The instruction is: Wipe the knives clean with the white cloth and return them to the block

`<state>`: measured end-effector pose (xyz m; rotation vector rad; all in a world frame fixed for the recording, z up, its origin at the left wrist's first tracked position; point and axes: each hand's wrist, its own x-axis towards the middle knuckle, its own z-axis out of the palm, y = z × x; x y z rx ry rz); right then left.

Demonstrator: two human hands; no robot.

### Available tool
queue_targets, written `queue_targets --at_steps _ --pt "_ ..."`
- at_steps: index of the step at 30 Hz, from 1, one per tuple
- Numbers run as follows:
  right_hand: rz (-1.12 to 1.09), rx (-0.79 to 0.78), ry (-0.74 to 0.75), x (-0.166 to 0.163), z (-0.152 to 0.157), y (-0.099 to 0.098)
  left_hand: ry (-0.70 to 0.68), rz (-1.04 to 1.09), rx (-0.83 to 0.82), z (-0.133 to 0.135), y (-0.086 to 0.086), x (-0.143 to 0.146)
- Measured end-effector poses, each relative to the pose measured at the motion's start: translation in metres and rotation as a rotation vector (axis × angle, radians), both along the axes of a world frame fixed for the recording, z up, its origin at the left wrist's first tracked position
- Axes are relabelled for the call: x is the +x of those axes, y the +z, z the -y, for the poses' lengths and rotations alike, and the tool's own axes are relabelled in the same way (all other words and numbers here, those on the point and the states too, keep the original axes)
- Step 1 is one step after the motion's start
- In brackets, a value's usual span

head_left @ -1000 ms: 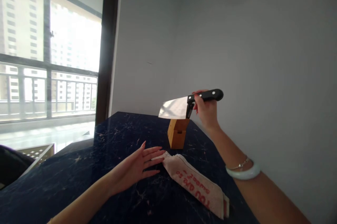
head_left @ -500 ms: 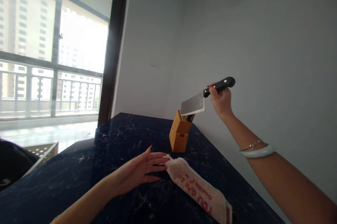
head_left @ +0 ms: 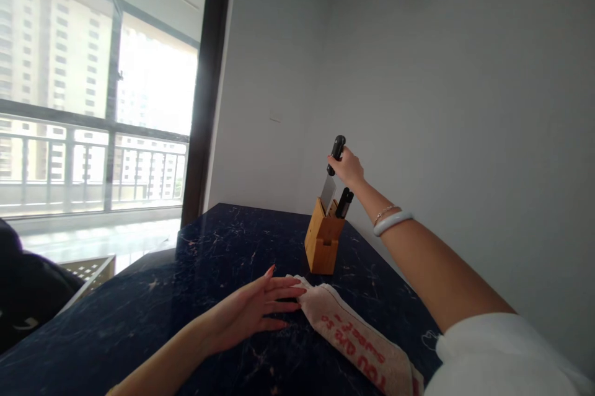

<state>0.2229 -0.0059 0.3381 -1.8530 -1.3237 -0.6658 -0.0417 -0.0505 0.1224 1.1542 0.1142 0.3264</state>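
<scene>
My right hand grips the black handle of a cleaver and holds it blade down, the blade's lower end inside a wooden knife block. Two other black knife handles stick out of the block beside it. My left hand lies flat on the dark marble table with fingers stretched out, its fingertips touching the end of a folded beige towel with red lettering.
The knife block stands near the table's far right edge, close to a grey wall. A large window with a railing fills the left side. A dark object sits low at the left, beside a tray-like ledge.
My right hand has swung the cleaver from roughly level in the air to upright and lowered its blade into the block. My left hand has stayed on the towel's end.
</scene>
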Motion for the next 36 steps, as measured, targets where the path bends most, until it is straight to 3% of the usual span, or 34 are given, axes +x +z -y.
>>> queue_targets --at_steps 3,7,14,23,27,32,34,36 --pt "-0.02 -0.198 -0.054 0.001 -0.014 -0.009 0.04 -0.006 0.011 -0.002 0.0 0.0" --pt "0.003 -0.339 -0.009 0.009 -0.02 -0.019 0.153 0.026 0.027 -0.002 0.004 -0.003" --pt "0.082 -0.572 -0.017 0.023 -0.004 -0.001 0.234 0.043 0.004 -0.005 0.006 -0.003" --pt "0.024 -0.652 -0.034 0.017 0.02 -0.008 0.255 0.01 -0.022 -0.015 -0.005 -0.001" --pt "-0.001 -0.614 -0.011 0.006 0.027 0.002 0.271 0.002 -0.025 -0.019 -0.008 -0.003" --pt "0.046 -0.463 -0.003 -0.011 0.052 0.052 0.274 -0.008 -0.048 -0.024 -0.012 -0.003" --pt "0.193 -0.215 0.047 -0.024 0.067 0.068 0.266 -0.002 -0.057 -0.025 -0.012 -0.003" --pt "0.281 0.025 0.2 -0.046 0.083 0.071 0.251 0.004 -0.068 -0.024 -0.009 -0.003"
